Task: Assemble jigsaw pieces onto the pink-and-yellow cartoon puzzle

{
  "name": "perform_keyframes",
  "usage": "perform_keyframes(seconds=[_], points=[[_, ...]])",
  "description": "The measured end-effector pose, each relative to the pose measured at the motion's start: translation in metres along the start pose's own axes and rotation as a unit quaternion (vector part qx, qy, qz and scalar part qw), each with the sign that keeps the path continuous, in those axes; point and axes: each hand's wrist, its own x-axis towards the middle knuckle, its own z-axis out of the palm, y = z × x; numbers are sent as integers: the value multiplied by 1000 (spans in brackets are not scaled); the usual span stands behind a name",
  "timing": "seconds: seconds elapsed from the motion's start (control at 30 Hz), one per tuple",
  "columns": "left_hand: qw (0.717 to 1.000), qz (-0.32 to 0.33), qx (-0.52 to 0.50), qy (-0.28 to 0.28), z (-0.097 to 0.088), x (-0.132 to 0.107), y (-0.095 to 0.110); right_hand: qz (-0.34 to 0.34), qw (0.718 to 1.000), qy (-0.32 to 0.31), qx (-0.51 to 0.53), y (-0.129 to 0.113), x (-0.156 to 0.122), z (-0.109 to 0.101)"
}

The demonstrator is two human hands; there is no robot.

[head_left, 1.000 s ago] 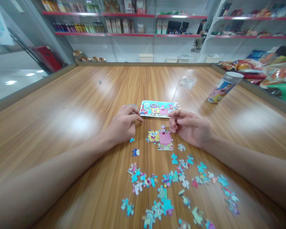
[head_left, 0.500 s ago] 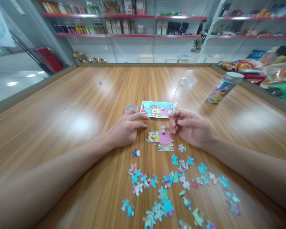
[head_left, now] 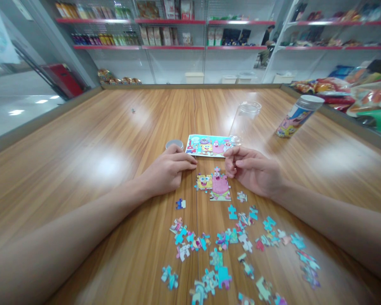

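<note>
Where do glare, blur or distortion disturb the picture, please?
Head view: bright glare whitens the table at left, with a weaker patch at right; head view, background: goods on the shelves look soft, while the joined puzzle is clearer; head view, right: the printed can leans outward, probably from wide-lens distortion.

Open surface [head_left: 104,127] lies left of my left hand [head_left: 165,171], broken by one small object [head_left: 133,111]. The joined puzzle section [head_left: 220,184] partly fills the gap to my right hand [head_left: 257,170]. Ahead, the grey lid [head_left: 174,145], picture card [head_left: 206,146] and clear container [head_left: 241,120] block a low pass; loose pieces [head_left: 224,276] crowd the room nearer me.
</note>
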Motion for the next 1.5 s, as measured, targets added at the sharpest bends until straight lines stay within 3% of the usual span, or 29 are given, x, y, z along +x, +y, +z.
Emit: perform_keyframes(seconds=[0.5, 0.67, 1.1, 1.5], points=[[999, -29, 41, 9, -6, 1, 2, 3, 1000, 2, -4, 0, 0, 1], [999, 6, 46, -21, -6, 0, 1, 4, 1000, 3, -5, 0, -1, 1], [997, 6, 35, -64, -11, 3, 5, 4, 1000, 0, -2, 0, -1, 1], [986, 8, 142, -89, -14, 6, 9, 9, 1000, 6, -8, 0, 0, 2]])
